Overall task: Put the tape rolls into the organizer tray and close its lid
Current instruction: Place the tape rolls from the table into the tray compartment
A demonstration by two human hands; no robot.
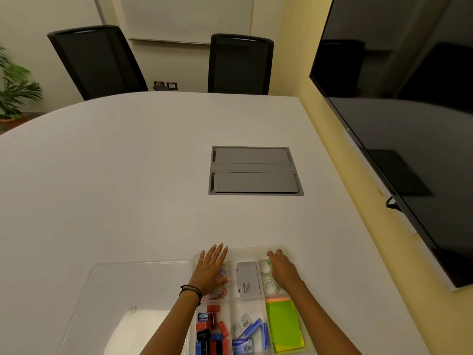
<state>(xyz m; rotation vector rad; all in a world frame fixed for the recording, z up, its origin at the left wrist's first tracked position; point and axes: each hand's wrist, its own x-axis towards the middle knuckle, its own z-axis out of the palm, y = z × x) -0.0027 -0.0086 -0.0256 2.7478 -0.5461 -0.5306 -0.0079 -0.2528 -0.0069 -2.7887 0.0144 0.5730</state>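
A clear plastic organizer tray (253, 250) lies on the white table at the bottom centre. Two clear tape rolls (265, 266) (268, 286) sit in its far right compartment. My right hand (282, 270) rests over that compartment beside the rolls, fingers curled downward; what they touch is hidden. My left hand (211, 269) lies flat with fingers spread over the far left compartment of coloured paper clips (222, 290). The tray's transparent lid (133, 298) lies flat on the table to the left of the tray.
Other compartments hold a grey Camlin box (248, 279), green sticky notes (282, 326), staple boxes (245, 334) and red, blue and black erasers and sharpeners (211, 331). A grey cable hatch (254, 170) sits mid-table. A wall screen (409, 124) hangs at right, two black chairs (239, 64) stand behind.
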